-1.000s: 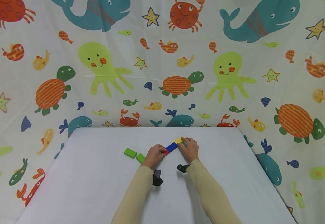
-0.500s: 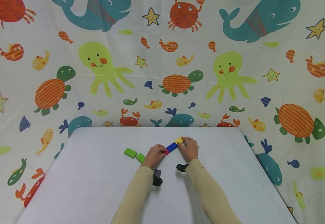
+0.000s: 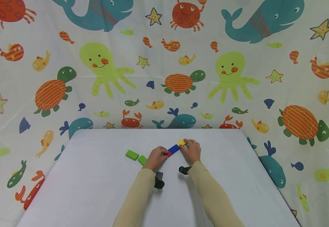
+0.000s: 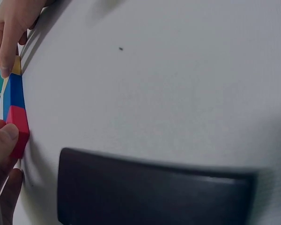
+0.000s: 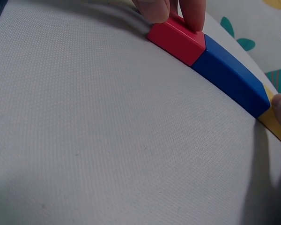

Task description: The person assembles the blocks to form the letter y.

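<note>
Three blocks lie end to end in a slanting row on the white table: a red block [image 5: 178, 40], a blue block [image 5: 232, 75] and a yellow block [image 3: 181, 142]. At the near end, my left hand [image 3: 156, 158] pinches the red block between thumb and fingers and hides part of it in the head view. My right hand [image 3: 192, 151] holds the yellow block at the far end, thumb on its near side. Between the two hands, the blue block touches both neighbours and no finger covers its middle.
Left of my left hand lie two green blocks, one whole green block [image 3: 131, 154] and another green block [image 3: 142, 160] partly behind the hand. Dark wrist cameras [image 3: 159, 183] jut from both sleeves. A sea-animal curtain [image 3: 153, 78] hangs behind the table [image 3: 96, 183].
</note>
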Demonstrator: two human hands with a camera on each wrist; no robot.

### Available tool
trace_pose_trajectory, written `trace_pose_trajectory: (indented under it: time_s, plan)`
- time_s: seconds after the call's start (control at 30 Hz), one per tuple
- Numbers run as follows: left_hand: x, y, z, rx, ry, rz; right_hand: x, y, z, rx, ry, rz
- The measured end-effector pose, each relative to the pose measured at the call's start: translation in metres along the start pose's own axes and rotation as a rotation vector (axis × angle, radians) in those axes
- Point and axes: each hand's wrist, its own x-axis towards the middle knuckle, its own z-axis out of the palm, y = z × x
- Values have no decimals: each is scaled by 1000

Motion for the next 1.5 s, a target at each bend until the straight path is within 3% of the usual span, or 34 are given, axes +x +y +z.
trace_pose_trajectory:
  time_s: [0.5, 0.7, 0.83, 1.13, 1.27, 1.5]
  plan:
    - [-2, 3, -2, 4, -10, -9, 0, -2, -1, 8, -32, 14]
    - [-4, -4, -7, 37, -5, 4, -2, 1, -1, 20, -40, -1]
    - [-5, -14, -20, 94, -2, 11, -11, 6, -3, 29, -49, -6]
    - [-23, -45, -72, 219, 51, -39, -33, 1, -17, 91, -60, 6]
    - [-34, -59, -80, 325, 48, -58, -44, -7, -17, 114, -68, 6]
    - [-43, -66, -82, 374, 96, 5, -56, -26, -7, 148, -94, -7]
